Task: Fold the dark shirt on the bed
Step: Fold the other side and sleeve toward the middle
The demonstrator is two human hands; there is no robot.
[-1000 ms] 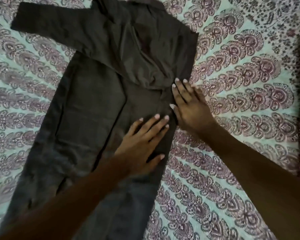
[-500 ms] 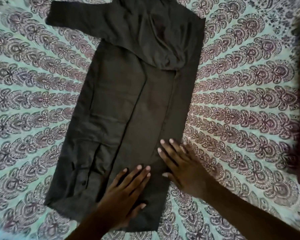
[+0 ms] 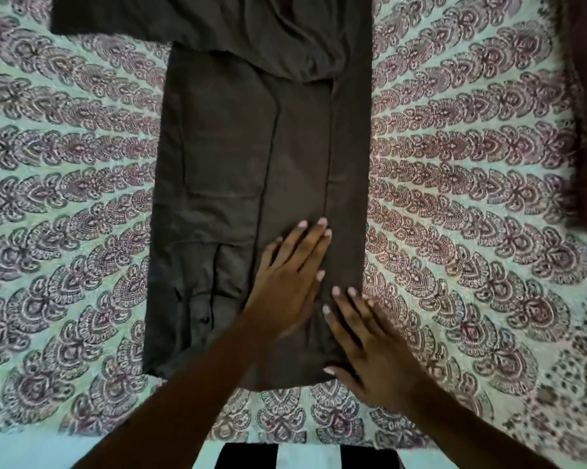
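Loose sleeve [image 3: 109,18] juts to 9 o'clock. Dark shirt [image 3: 217,157] flat on bedspread [image 3: 65,198], long axis 12–6. Left hand [image 3: 285,282] pressing lower middle, fingers straight; right hand [image 3: 370,343] flat, fingers spread, at 5 o'clock hem corner. Left nearer sleeve.

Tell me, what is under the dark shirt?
The dark shirt lies on the patterned bedspread, which shows on both sides of it. The part right beneath is covered. The left hand and right hand lie flat on top.
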